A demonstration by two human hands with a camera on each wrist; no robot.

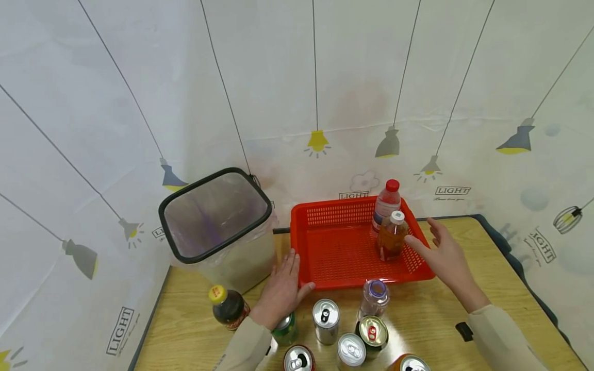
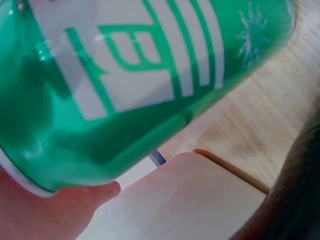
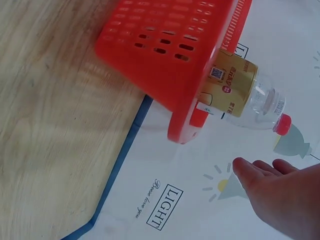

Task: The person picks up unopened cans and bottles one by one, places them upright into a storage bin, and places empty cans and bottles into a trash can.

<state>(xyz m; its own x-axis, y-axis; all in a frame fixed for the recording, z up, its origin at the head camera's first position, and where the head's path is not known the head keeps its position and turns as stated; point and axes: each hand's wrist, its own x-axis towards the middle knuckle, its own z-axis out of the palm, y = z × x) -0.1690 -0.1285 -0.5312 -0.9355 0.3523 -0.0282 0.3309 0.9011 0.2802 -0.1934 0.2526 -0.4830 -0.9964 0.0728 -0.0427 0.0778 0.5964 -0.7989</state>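
Closest in, an orange can point(image 1: 412, 364), cut by the lower edge of the head view; a silver can point(image 1: 326, 322) farther back on the counter point(image 1: 185, 314); beyond it the red basket point(image 1: 334, 252), an amber bottle point(image 1: 391, 241) and a red-capped bottle point(image 1: 385, 205) standing in its right end; left grip point(image 1: 280, 289) flat-fingered at the front-left corner, holding nothing; right grip point(image 1: 445, 257) wide and bare, just beside the right rim, thumb toward the amber bottle; by my judgement, good handling wants light left-hand pressure so the basket does not slide, and right fingers lifted clear, as a brush could topple either bottle.
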